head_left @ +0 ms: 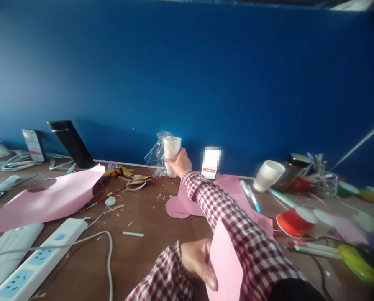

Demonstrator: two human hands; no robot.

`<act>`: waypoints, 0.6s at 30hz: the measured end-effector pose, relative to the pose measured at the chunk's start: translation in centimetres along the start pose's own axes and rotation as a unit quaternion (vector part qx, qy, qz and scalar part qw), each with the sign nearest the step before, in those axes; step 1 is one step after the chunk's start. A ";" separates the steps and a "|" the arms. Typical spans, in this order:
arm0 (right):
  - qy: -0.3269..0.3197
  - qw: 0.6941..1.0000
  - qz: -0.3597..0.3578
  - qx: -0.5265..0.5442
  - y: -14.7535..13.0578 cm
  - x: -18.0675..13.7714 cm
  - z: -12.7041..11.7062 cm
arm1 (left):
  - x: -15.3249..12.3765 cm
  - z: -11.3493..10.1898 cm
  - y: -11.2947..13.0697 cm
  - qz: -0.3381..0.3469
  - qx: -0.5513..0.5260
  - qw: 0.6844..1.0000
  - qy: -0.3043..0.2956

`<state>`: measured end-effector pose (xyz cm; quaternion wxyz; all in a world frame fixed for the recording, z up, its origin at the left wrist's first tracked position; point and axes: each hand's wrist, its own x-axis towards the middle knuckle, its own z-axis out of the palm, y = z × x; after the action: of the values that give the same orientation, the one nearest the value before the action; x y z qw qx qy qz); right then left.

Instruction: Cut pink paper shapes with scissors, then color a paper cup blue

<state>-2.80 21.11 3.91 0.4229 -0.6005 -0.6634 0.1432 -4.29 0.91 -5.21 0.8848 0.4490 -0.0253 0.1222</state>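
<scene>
My right hand (pixel 180 162) reaches far forward, fingers wrapped round an upright white cylinder (pixel 172 145) near the blue wall. Whether that is a roll or a stack of cups I cannot tell. A crumpled clear plastic wrapper (pixel 158 154) touches its left side. Close to me, my left hand (pixel 198 261) grips a folded piece of pink paper (pixel 225 263) between thumb and fingers. Beneath my right forearm lie more pink paper sheets (pixel 190 205), one with a rounded edge. A phone (pixel 211 164) with a lit screen leans upright just beyond them.
At left are a large cut pink sheet (pixel 55 198), a white power strip (pixel 45 255) with a cable, and a black box-like object (pixel 71 142). To the right stand a white cup (pixel 268 175), a marker (pixel 250 195), a red paper cup (pixel 295 222) and a dark-lidded jar (pixel 295 167).
</scene>
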 end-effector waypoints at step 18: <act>-0.040 0.999 -0.004 0.022 0.5 -0.9 -0.9 | 0.3 1.2 0.7 0.020 -0.015 0.999 0.034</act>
<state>-1.85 20.08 3.75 0.4092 -0.5823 -0.6790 0.1799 -4.11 0.40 -3.97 0.8894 0.4303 -0.0062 0.1544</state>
